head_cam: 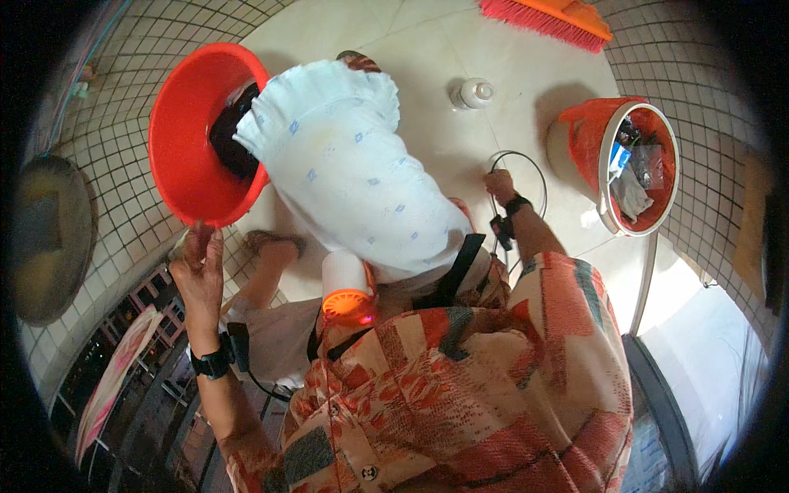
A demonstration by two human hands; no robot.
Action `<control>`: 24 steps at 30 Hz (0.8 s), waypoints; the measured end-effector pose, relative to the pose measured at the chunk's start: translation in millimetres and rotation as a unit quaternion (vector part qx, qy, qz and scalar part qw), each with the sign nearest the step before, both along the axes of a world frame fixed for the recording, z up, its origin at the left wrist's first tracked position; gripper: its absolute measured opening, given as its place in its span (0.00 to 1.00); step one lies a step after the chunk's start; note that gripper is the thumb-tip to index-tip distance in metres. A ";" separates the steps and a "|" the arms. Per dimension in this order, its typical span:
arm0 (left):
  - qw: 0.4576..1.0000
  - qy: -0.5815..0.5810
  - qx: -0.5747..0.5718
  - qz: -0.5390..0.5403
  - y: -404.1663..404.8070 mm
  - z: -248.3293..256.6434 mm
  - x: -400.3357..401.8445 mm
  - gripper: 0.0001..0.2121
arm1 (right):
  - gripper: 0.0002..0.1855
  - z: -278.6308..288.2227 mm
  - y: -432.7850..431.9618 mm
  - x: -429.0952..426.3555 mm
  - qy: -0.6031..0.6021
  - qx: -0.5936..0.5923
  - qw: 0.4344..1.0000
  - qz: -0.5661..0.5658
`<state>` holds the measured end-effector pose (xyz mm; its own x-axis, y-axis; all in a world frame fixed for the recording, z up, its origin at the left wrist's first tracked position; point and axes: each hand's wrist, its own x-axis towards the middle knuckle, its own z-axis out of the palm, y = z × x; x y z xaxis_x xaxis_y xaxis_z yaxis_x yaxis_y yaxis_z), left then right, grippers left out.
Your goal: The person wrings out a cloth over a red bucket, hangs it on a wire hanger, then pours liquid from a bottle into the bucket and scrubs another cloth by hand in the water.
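Note:
My left hand point(198, 251) pinches the near rim of a red plastic basin point(179, 129), which is tilted at the left. Dark wet-looking cloth point(233, 138) lies inside it. A white ruffled cloth with small blue marks point(363, 172) stretches from my lap to the basin, its ruffle overlapping the basin's right rim. My right hand point(499, 183) is low on the right of the cloth, fingers curled, beside a looped black cable point(543, 179); whether it grips the cable is unclear. A white cylinder with an orange vented end point(347, 302) hangs at my chest.
A white bottle point(476, 93) stands on the tiled floor. At the right is a lined waste bin point(570, 145) holding rubbish. An orange broom head with red bristles point(555, 24) lies at the top. Tiled walls flank both sides; a round dark object point(55, 240) is at far left.

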<state>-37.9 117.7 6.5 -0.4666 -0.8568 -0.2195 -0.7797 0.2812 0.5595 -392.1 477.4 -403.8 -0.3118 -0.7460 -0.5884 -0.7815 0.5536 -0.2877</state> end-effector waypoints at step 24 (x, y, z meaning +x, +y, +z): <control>0.948 0.287 -0.131 -0.035 -20.9 -6.0 36.8 0.12 | 0.15 518.5 -266.7 73.5 -0.069 -0.332 0.932 0.129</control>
